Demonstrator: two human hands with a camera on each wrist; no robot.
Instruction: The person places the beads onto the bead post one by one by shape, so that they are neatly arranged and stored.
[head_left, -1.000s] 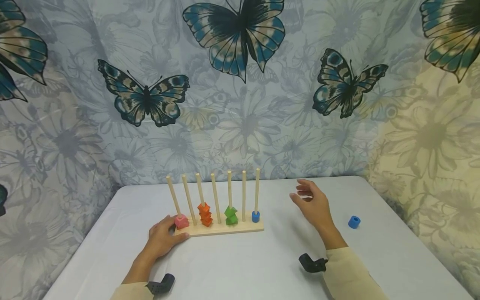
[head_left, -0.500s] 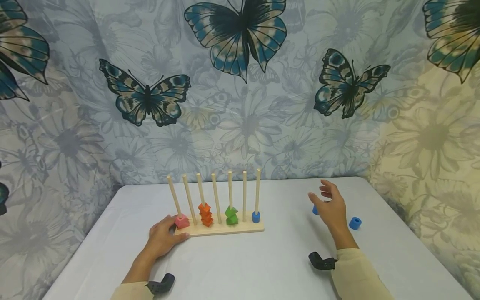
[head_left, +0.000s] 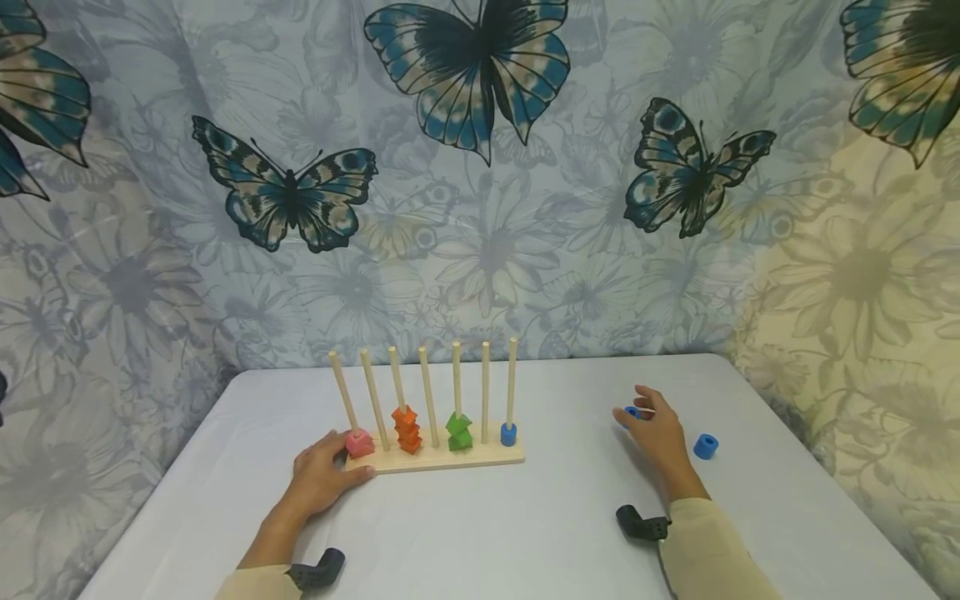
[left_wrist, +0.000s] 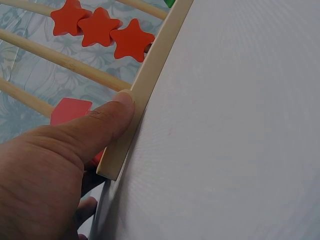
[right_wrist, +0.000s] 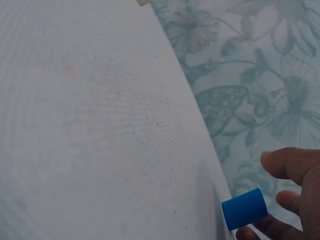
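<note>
My left hand holds the left end of a wooden peg board; in the left wrist view its thumb lies along the base, other fingers partly hidden behind the end. Pegs carry a pink piece, several orange stars, green pieces and a blue cylinder. To the right, my right hand is around a loose blue cylinder, thumb and fingers spread. The right wrist view shows a gap between thumb and cylinder, with fingertips close at its other side.
Another blue cylinder with a hole stands right of my right hand on the white table. Behind the table hangs a butterfly-patterned cloth. Black devices are strapped at both wrists.
My right hand first moved right, uncovering the loose blue cylinder, then came down around it. My left hand stays on the peg board's end.
</note>
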